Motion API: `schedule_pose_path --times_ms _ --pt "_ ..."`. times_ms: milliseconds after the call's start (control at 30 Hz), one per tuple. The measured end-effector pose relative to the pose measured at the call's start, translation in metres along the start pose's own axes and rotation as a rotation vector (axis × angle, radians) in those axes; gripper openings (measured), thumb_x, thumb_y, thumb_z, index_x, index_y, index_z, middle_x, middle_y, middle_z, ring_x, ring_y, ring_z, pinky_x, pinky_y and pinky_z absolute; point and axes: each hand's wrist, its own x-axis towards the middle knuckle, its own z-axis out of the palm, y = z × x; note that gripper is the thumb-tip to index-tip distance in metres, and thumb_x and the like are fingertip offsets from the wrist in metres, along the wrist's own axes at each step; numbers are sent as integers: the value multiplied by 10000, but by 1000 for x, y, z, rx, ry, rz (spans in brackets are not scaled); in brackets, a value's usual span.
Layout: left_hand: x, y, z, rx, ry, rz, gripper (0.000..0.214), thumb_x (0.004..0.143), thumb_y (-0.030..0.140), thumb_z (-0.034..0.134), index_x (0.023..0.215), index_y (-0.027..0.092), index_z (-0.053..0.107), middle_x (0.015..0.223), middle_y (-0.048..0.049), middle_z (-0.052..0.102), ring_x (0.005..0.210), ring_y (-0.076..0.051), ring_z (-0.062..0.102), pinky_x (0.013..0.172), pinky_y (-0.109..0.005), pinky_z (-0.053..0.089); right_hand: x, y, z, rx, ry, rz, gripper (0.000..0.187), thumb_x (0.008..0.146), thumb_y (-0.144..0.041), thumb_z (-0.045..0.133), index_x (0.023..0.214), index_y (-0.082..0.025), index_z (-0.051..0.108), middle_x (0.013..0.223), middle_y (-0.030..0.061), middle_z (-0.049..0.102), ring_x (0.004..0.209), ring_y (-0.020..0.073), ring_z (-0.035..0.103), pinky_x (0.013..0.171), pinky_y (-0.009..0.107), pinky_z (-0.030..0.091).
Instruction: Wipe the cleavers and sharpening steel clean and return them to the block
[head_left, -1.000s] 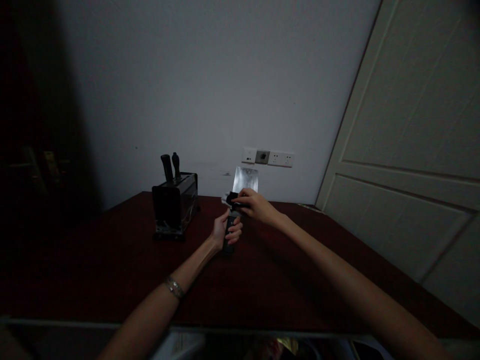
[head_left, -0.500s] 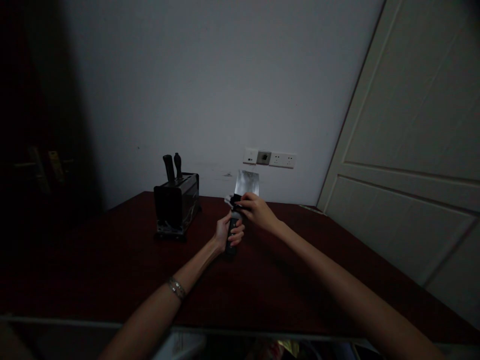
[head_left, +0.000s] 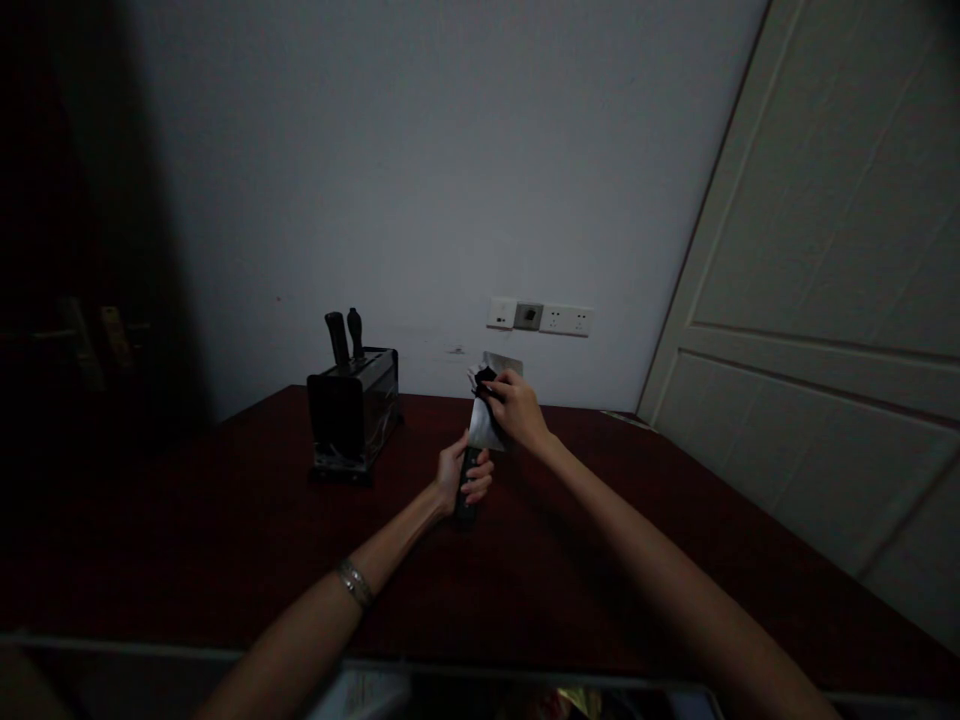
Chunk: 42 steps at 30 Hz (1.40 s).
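Note:
My left hand (head_left: pixel 451 476) is wrapped round the black handle of a cleaver (head_left: pixel 484 428), whose broad metal blade points up and away from me above the table. My right hand (head_left: pixel 519 408) pinches a black-and-white cloth (head_left: pixel 486 379) against the middle of the blade, its fingers closed on it. The cloth and fingers cover part of the blade; its top edge shows beyond them. Which parts of the cloth wrap behind the blade I cannot tell.
To the left on the dark red table (head_left: pixel 585 590) stands a black knife block (head_left: pixel 352 420) with two black handles (head_left: pixel 346 338) sticking up. Wall sockets (head_left: pixel 566 320) are behind. A pale panelled door (head_left: pixel 810 400) rises at the right.
My right hand has slid the cloth up the blade, away from the handle, uncovering the lower blade. The cleaver's top has tipped slightly lower; my left hand keeps its grip.

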Motion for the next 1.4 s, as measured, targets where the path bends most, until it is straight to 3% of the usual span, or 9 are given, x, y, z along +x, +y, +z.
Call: schedule_pose_path --times_ms 133,233,467,567,933,1067,1233,1300,1400 --pt "0 3 -3 1 106 57 451 845 506 311 584 157 429 399 63 291 259 -53 194 228 -171 259 -36 -23 4 60 -120 -50 247 829 -191 522 1037 -196 657 904 71 560 818 171 546 721 274 455" --pt "0 4 -3 18 116 67 454 845 509 307 577 161 421 396 61 291 258 -56 195 226 -173 251 -40 -25 5 62 -140 -56 262 830 -179 513 1053 -201 649 930 76 557 832 177 545 725 282 460" --pt "1 -2 -1 55 -13 -7 481 839 577 305 615 166 415 420 69 288 269 -51 173 232 -173 247 22 16 -1 -13 70 93 269 811 -165 504 1021 -202 667 937 89 543 881 216 524 749 331 458" --pt "1 -5 -1 53 -26 -31 487 836 587 304 620 165 417 423 70 291 269 -52 178 234 -174 251 33 23 -3 -39 138 154 269 803 -166 506 1012 -188 673 918 96 542 876 229 519 756 351 455" --pt "0 1 -5 46 7 30 469 842 561 310 624 160 418 422 65 306 270 -51 189 240 -174 254 -37 -25 5 -23 -63 -31 312 811 -138 514 1083 -231 637 979 96 558 896 216 515 747 328 461" --pt "1 -3 -5 39 -29 7 471 847 559 301 619 163 416 423 64 307 268 -52 178 236 -177 248 -21 -12 -1 -33 -71 -6 316 817 -128 497 1091 -207 633 976 105 559 906 228 513 763 346 457" --pt "3 -11 -3 28 -72 -37 484 846 576 283 625 166 415 427 65 299 271 -53 171 235 -178 245 19 15 -5 -5 97 109 316 813 -127 476 1064 -210 649 1007 115 546 958 246 495 803 390 452" --pt "3 -12 -1 29 -80 -50 491 844 582 282 628 164 422 426 65 300 270 -53 173 233 -178 247 27 20 -8 11 152 83 322 808 -129 480 1074 -213 642 1057 117 552 1001 251 484 836 412 441" --pt "2 -9 3 28 -82 -38 492 849 573 284 622 160 425 423 65 302 266 -51 175 233 -177 250 22 12 -12 26 132 -13 354 822 -167 491 1162 -207 585 1192 116 549 1090 264 451 913 463 393"
